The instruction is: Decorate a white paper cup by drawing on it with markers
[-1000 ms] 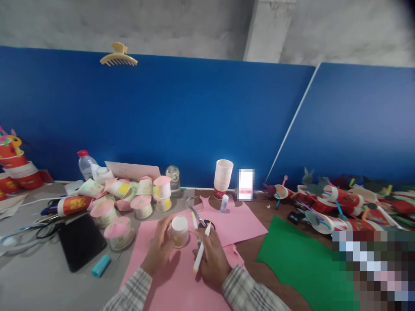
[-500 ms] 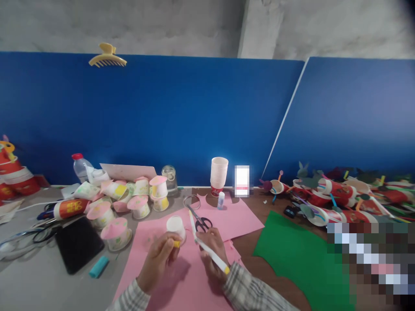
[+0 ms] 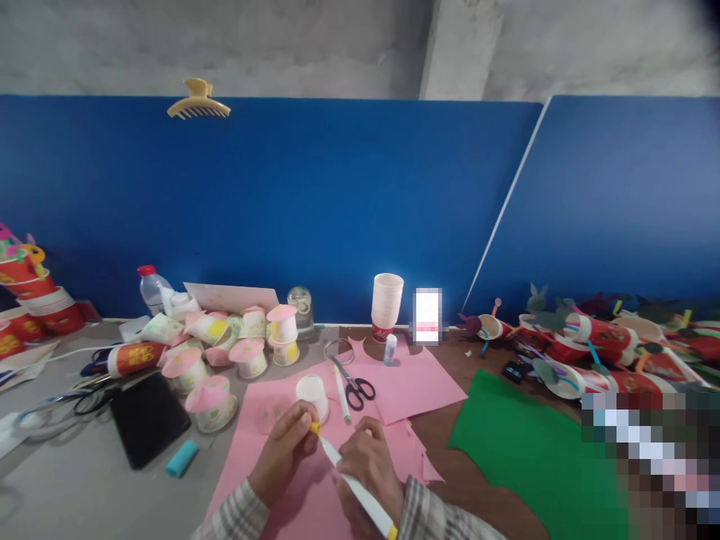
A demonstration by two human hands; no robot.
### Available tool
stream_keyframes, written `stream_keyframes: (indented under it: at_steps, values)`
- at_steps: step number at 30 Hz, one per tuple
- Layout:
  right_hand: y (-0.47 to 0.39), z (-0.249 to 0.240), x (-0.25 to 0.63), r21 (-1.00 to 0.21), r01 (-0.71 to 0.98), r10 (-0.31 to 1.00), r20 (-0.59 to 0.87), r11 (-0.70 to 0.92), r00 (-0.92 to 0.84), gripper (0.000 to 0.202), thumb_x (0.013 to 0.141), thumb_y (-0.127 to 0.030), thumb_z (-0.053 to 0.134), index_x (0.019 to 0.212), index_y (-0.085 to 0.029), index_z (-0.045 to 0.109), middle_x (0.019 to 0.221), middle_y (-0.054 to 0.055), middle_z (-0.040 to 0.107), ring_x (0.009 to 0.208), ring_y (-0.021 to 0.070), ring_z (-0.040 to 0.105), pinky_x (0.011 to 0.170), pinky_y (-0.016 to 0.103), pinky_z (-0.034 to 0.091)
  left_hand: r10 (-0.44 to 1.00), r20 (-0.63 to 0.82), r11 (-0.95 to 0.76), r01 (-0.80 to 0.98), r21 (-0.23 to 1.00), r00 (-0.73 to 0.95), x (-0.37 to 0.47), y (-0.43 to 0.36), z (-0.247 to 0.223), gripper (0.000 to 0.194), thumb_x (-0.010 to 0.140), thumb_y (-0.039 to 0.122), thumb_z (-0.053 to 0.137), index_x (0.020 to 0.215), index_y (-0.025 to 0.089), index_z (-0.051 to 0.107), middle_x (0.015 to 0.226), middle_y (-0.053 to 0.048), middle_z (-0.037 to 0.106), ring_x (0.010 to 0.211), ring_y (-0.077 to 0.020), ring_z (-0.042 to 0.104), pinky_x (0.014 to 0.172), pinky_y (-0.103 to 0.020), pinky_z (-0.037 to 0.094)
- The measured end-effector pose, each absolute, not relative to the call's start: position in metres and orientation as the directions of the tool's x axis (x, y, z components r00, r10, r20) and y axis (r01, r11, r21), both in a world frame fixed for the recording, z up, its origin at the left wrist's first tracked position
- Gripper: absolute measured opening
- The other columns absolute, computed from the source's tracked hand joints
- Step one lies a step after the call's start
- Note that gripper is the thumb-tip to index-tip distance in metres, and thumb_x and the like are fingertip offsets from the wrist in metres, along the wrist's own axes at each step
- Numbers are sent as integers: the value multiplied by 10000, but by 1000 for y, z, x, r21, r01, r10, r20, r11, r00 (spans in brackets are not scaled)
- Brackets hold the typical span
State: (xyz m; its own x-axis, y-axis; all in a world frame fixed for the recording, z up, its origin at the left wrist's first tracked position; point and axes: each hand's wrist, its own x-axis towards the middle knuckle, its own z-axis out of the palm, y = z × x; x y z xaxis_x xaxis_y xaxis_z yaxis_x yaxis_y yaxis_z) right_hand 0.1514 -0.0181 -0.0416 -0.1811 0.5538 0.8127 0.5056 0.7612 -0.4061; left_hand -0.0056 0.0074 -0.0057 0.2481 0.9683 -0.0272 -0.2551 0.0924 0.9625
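My left hand [image 3: 286,448] pinches a small yellow marker cap [image 3: 316,429]. In my right hand [image 3: 371,463] is a white marker [image 3: 367,501] with a yellow end, its narrow tip pointing at the cap and very close to it. Whether the tip is inside the cap I cannot tell. Just beyond my left hand a white paper cup [image 3: 313,394] stands on pink paper [image 3: 307,499]. A second white marker with a green end [image 3: 347,417] lies beside black-handled scissors [image 3: 360,393], ahead of my right hand.
Decorated pink-and-white cups [image 3: 209,403] crowd the left side, near a black tablet-like slab [image 3: 149,420] and a teal cap [image 3: 182,459]. Stacked cups [image 3: 387,304] and a small bottle [image 3: 390,350] stand behind. Green paper [image 3: 506,427] and red cup crafts [image 3: 604,337] lie right.
My hands have come together, bringing the marker's tip to the yellow cap. The green-ended marker now shows whole beside the scissors, clear of my right hand. The view has shifted slightly.
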Motion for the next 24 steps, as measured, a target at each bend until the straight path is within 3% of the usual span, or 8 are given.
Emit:
stream_keyframes:
  at_steps: [7,11,16,24]
  values:
    - [-15,-44,154,-395,420,512,832,817,-213,221,681,-216,546,838,-369,522,611,-68,629,477,173,590,689,416,454,955,-30,102,-232,967,296,-5,9,-11,351,594,573,606,620,243,490,458,130,338,391,-41,276,400,-181,219]
    - [-16,-41,157,-387,418,536,772,822,-341,273,705,-230,545,920,-397,517,688,-58,662,541,188,621,738,430,446,944,-34,101,-187,977,330,-3,7,-15,361,610,582,591,584,234,496,465,124,339,400,-47,289,403,-185,233]
    - [-17,-35,159,-334,449,537,700,829,-471,218,741,-227,547,888,-389,549,698,-50,663,563,188,616,722,412,448,951,-17,62,-136,989,309,0,2,-19,396,650,627,524,583,238,508,493,111,363,429,-61,305,428,-195,270]
    - [-21,-9,160,-166,468,428,727,868,-537,174,761,-147,552,798,-305,615,577,-36,575,490,152,533,584,302,482,958,-25,34,-27,999,285,2,-2,-16,445,656,685,444,556,252,475,473,116,324,420,-74,274,408,-201,264]
